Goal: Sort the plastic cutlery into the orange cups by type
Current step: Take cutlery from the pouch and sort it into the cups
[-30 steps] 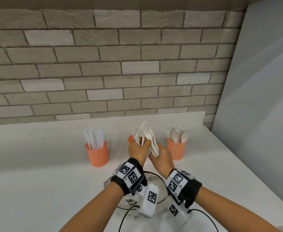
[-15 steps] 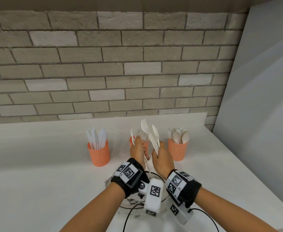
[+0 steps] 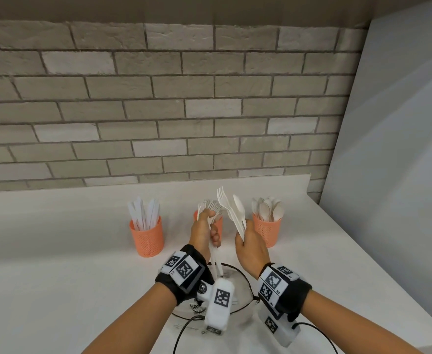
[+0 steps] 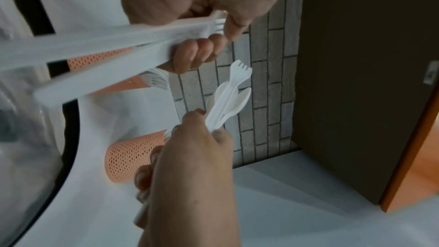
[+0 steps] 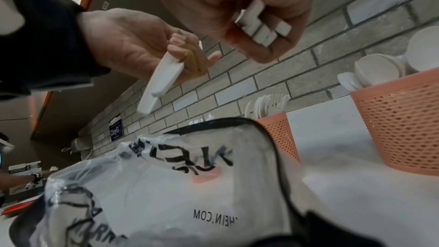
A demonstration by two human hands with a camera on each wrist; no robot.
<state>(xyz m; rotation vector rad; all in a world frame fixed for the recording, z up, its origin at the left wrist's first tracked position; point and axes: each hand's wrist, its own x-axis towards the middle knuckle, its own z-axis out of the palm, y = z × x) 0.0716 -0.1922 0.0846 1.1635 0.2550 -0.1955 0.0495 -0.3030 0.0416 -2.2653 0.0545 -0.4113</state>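
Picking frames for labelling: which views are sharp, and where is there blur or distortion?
Head view: sharp, brick lines bowed by the wide lens. Left wrist view: dim, forks in the left hand smeared. Right wrist view: plastic bag soft, right cup edge-blurred.

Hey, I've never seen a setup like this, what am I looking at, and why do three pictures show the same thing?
No machine here: a person wears a camera on the head and one on each wrist, so you get three views of one moment. The head view looks down at a white counter with three orange cups: knives on the left, forks in the middle, spoons on the right. A clear plastic bag lies near the person. The left hand grips a few forks. The right hand grips a mixed bunch of cutlery, a fork and a spoon showing on top.
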